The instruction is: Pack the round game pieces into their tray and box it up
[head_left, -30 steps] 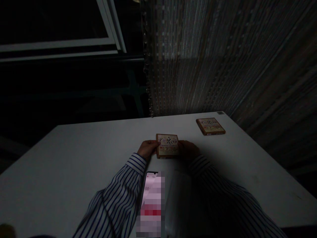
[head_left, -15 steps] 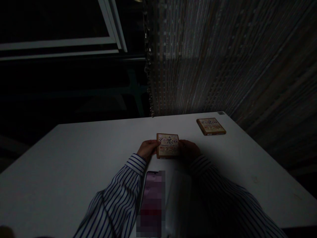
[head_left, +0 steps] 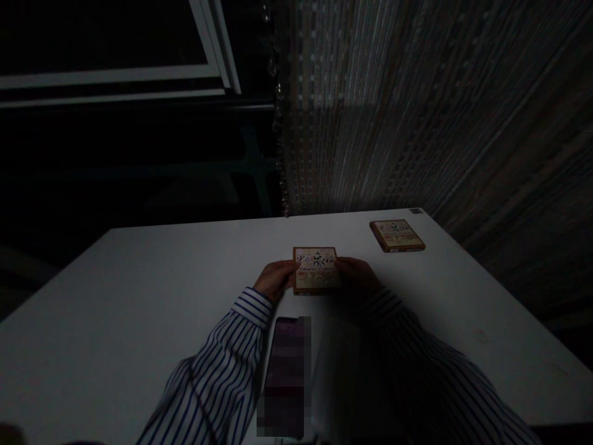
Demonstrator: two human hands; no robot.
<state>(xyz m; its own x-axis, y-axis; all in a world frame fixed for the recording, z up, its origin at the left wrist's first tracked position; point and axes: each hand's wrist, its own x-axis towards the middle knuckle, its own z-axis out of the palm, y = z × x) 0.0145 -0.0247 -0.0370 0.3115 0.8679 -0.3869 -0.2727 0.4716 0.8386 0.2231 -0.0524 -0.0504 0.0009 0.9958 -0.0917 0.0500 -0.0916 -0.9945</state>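
Note:
A flat square box (head_left: pixel 316 270) with a brown border and black calligraphy on a cream label stands between my hands, just above the white table top. My left hand (head_left: pixel 275 279) grips its left edge and my right hand (head_left: pixel 356 276), in shadow, grips its right edge. A matching box (head_left: pixel 397 235) lies flat near the table's far right corner, well beyond my right hand. Both my striped shirt sleeves reach in from the bottom of the view.
A smartphone (head_left: pixel 283 377) with a pixelated screen lies on the white table (head_left: pixel 139 290) below my hands, between my forearms. A beaded curtain (head_left: pixel 370 111) hangs behind the table on the right. A pale window frame (head_left: pixel 106 77) shows in the dark on the left.
The phone screen has dimmed to dark. The held box now sits squarer between my hands, and the whole view has shifted slightly.

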